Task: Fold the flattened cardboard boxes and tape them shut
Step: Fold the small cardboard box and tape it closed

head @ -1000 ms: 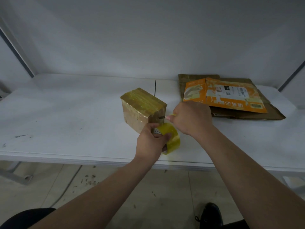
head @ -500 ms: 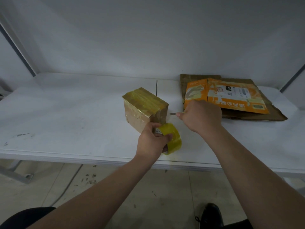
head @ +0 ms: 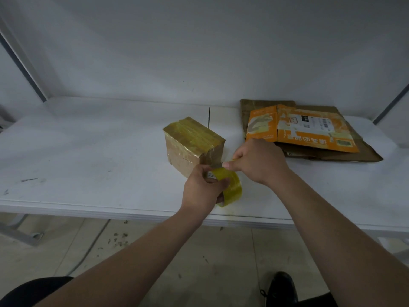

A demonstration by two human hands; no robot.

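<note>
The light is dim, soft and cool, and the plain white wall [head: 199, 52] greys toward the top. The white tabletop [head: 88, 156] is the brightest area. The brown cardboard box wrapped in yellow tape [head: 194, 135] has a dull sheen on top, and its right face is in shade. The roll of yellow tape [head: 232, 191] in the left hand [head: 201, 191] glints faintly. The thin yellow item [head: 231, 161] pinched by the right hand [head: 259, 160] is too small and soft to identify. Wide-angle distortion bows the table's front edge and slants the grey upright bar [head: 22, 60].
</note>
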